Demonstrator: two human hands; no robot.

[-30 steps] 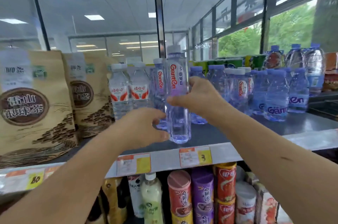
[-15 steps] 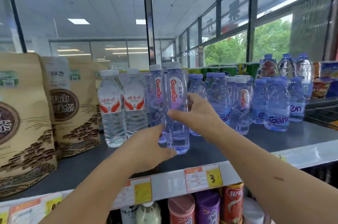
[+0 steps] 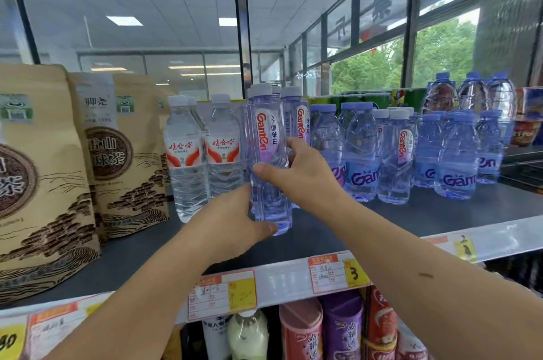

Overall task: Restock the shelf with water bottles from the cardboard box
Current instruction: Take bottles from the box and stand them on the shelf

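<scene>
Bottle (image 3: 269,160) farther back on shelf (image 3: 411,213); left hand (image 3: 232,227), right hand (image 3: 302,177) gripping.

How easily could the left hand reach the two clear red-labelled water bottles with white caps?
Probably yes: the left hand grips the tall purple-tinted plastic bottle right beside the two red-labelled water bottles, whose fronts are unobstructed. It would have to let go first.

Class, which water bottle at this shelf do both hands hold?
The tall red-lettered Ganten bottle nearest the shelf edge: left hand grips its base, right hand its middle.
</scene>
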